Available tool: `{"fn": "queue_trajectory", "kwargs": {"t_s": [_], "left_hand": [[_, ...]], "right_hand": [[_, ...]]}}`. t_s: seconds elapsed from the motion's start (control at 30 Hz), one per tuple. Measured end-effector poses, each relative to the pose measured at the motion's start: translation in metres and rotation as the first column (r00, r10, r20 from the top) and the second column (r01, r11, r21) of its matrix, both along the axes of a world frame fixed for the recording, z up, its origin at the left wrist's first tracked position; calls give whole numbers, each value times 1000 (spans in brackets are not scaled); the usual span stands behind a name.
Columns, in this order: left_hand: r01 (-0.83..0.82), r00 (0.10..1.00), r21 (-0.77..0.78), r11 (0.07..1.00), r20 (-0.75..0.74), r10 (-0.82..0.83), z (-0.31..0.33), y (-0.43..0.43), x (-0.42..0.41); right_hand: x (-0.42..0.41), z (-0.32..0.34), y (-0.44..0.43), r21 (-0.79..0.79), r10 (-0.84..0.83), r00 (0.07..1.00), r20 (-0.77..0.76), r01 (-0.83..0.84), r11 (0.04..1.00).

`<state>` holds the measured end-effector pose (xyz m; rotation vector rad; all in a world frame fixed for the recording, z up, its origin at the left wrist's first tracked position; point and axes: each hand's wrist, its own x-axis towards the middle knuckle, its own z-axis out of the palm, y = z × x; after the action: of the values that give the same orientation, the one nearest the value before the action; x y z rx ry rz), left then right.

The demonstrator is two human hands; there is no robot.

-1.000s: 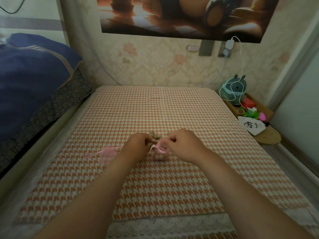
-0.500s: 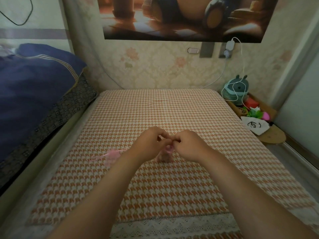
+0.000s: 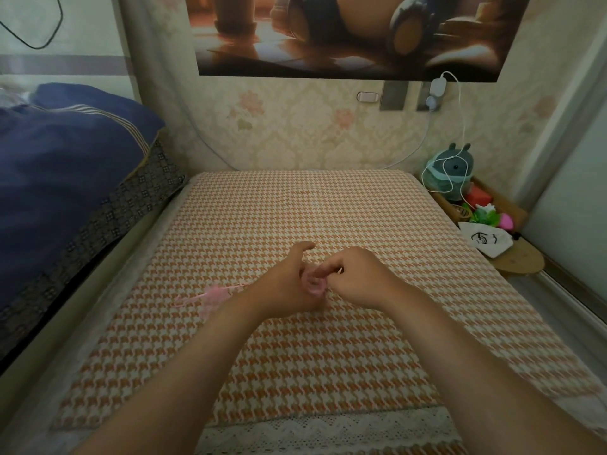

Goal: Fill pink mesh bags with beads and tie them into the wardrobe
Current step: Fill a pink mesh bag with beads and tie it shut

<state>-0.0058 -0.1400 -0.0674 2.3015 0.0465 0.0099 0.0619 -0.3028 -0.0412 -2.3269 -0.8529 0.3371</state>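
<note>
A small pink mesh bag (image 3: pixel 314 284) is held between the two hands above the middle of the orange-and-cream houndstooth mat (image 3: pixel 295 211), its gathered top turned up toward the camera. The left hand (image 3: pixel 289 284) is cupped around the bag's left side and underside, with the thumb raised clear and pointing away. The right hand (image 3: pixel 356 279) is closed in a loose fist at the bag's right edge, with its fingertips (image 3: pixel 323 272) pinched at the mouth of the bag. The contents of the bag cannot be made out through the blur. A second pink mesh bag (image 3: pixel 210 295) with thin pink strings is seen lying flat on the mat, just left of the left wrist. A dark blue folded quilt (image 3: pixel 65 165) is piled to the left of the mat, and a grey-green plush toy (image 3: pixel 450 167) wrapped in a white cable is set at the right, against the wall.
</note>
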Motion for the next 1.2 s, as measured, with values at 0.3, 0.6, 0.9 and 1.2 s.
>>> {"fn": "queue_trajectory", "kwargs": {"t_s": [0.3, 0.6, 0.9, 1.2], "left_hand": [[-65, 996, -3, 998, 65, 65, -14, 16, -9], [-6, 992, 28, 1000, 123, 2, -21, 27, -15], [4, 995, 19, 1000, 99, -6, -18, 24, -14], [32, 990, 7, 999, 139, -33, -10, 29, -18]], "right_hand": [[-10, -5, 5, -7, 80, 972, 219, -80, 997], [-29, 0, 24, -263, 263, 917, 300, -186, 947], [-22, -8, 17, -214, 154, 949, 274, -96, 972], [-20, -10, 18, -239, 188, 956, 225, -133, 962]]}}
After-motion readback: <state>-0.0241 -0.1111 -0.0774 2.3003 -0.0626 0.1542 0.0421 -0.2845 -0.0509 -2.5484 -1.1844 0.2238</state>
